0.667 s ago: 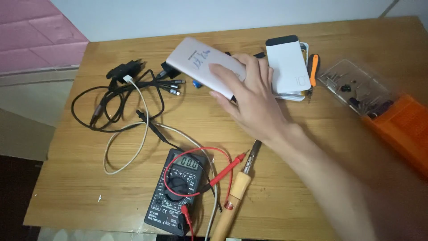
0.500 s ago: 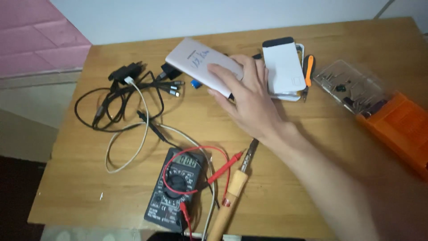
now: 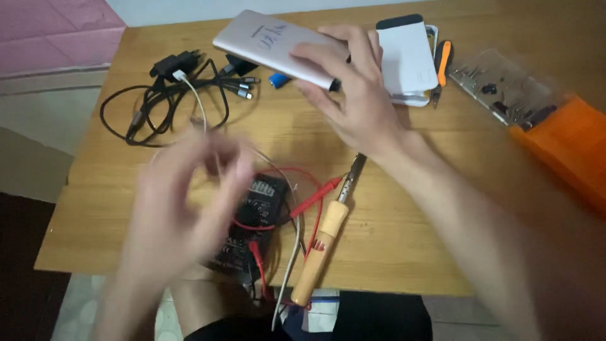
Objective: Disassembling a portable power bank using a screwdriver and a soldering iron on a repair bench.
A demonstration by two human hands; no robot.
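My right hand (image 3: pixel 353 95) grips a flat pale pink slab-shaped device (image 3: pixel 268 41), lifted a little above the wooden table (image 3: pixel 442 208) at the far middle. My left hand (image 3: pixel 183 215) is blurred and raised over the near left of the table, fingers spread, holding nothing. Just under and right of it lies a black multimeter (image 3: pixel 255 218) with red probe leads (image 3: pixel 312 192). A soldering iron with a yellow wooden handle (image 3: pixel 322 243) lies beside the meter, tip pointing toward my right wrist.
A white and black flat device (image 3: pixel 407 57) lies at the far edge, with an orange-handled tool (image 3: pixel 442 63) beside it. Tangled black and white cables with a charger plug (image 3: pixel 173 95) fill the far left. A clear-lidded orange bit case (image 3: pixel 543 120) sits at right.
My left hand has come into view over the multimeter. My right hand has closed on the pink device and raised it. The camera has moved closer.
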